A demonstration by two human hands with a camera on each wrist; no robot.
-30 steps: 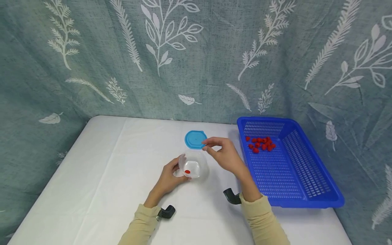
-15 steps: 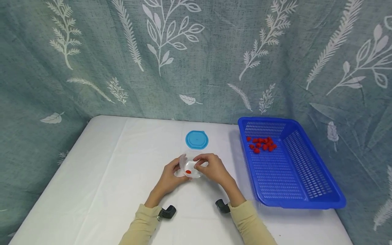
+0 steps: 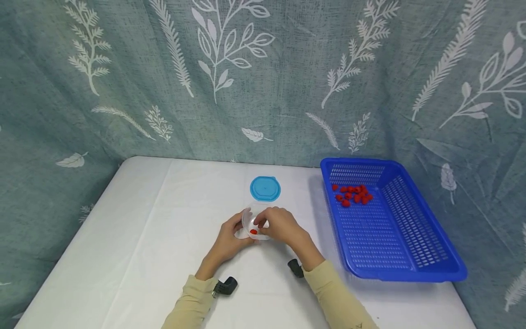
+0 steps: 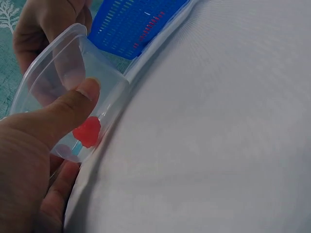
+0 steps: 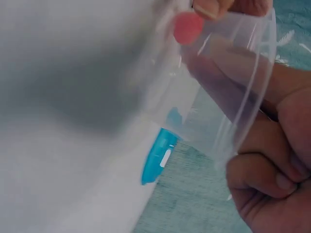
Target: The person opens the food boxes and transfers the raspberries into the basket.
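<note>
My left hand (image 3: 230,237) grips a small clear plastic container (image 3: 248,219), tilted, with its thumb (image 4: 73,109) along the outside wall. Inside, low down by that thumb, lies one red raspberry (image 4: 88,132). My right hand (image 3: 283,226) reaches over the rim, and its extended fingers (image 5: 218,73) show through the clear wall. Those fingertips are a short way from the raspberry (image 5: 188,27), with nothing visible between them. The other right-hand fingers are bent outside the container. Just behind the container, a round blue lid (image 3: 265,188) lies flat on the table.
At the right stands a blue perforated basket (image 3: 411,224), with several raspberries (image 3: 356,196) in its far left corner. A white cloth (image 3: 135,256) covers the table. A green curtain (image 3: 287,82) with white leaf prints hangs behind.
My right hand has moved left and down from beside the blue lid, and its fingers have gone into the container. The left hand and container stay in place.
</note>
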